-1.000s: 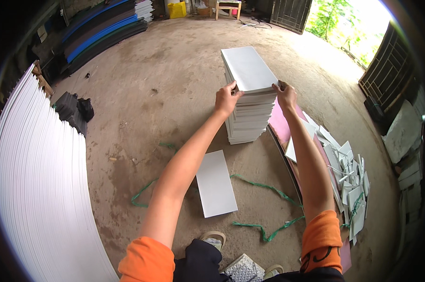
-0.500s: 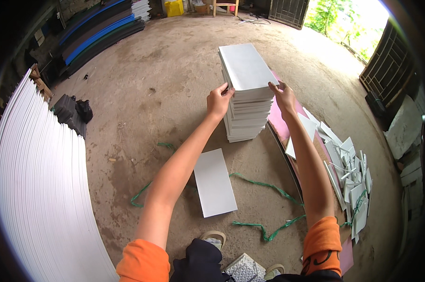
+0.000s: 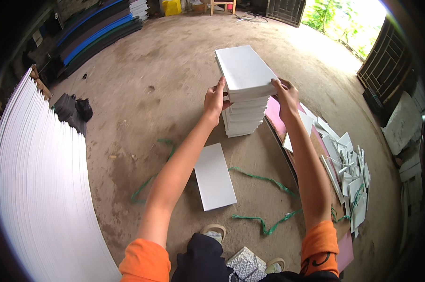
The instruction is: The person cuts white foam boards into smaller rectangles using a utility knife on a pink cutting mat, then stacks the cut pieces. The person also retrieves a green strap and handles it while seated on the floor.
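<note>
A tall stack of white rectangular foam sheets [image 3: 244,120] stands on the floor ahead of me. My left hand [image 3: 214,101] grips the upper sheets at their near left edge, thumb raised along the side and fingers reaching in beneath them. At the near right corner my right hand [image 3: 286,97] is closed on the same upper bundle [image 3: 247,68], with its thumb by the top face. Some of the right fingers are hidden behind the sheets. Nearer to me, a separate white sheet [image 3: 215,178] lies flat over green twine [image 3: 264,178].
White offcuts [image 3: 351,174] lie heaped on a pink and brown board [image 3: 315,145] at right. A large stack of white sheets [image 3: 43,188] fills the left. Black bags [image 3: 74,110] sit behind it. Dark and blue sheets [image 3: 99,33] are piled far left. A patterned block [image 3: 246,264] rests between my feet.
My left thumb has moved up and its fingers have slipped in under the upper sheets. My right hand has closed further around the corner. The view has shifted slightly.
</note>
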The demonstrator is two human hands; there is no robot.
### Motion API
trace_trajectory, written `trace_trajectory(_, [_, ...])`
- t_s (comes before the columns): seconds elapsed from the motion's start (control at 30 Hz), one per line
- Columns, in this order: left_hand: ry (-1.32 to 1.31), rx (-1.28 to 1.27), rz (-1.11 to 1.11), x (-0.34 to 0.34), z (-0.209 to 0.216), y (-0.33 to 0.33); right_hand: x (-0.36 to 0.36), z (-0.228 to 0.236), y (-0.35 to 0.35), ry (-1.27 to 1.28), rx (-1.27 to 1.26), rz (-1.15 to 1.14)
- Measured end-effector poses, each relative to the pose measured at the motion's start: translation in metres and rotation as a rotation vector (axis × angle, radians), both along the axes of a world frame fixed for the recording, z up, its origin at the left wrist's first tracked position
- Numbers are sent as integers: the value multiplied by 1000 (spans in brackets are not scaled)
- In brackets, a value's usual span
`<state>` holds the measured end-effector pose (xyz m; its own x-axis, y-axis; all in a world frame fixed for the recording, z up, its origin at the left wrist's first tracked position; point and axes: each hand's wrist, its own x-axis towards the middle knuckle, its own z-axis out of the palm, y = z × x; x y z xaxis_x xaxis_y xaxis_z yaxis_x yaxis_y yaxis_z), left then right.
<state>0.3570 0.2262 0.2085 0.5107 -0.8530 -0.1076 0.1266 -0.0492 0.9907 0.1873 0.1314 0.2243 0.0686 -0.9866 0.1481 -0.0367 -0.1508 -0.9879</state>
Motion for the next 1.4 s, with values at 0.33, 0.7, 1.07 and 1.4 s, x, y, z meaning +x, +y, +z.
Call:
trace_trajectory(0.33, [94, -91, -9, -8, -89, 171, -24, -100, 209, -113, 81, 262])
trace_trajectory(0.7, [54, 1, 55, -30, -231, 223, -42, -232, 267, 25, 374, 238])
trace_trajectory(1.07, [-483, 342, 118, -18, -256, 204, -29, -256, 204, 588, 264, 303])
trace_trajectory(1.4, [-348, 129, 89, 0, -278, 164, 19, -263, 163, 366, 481, 553])
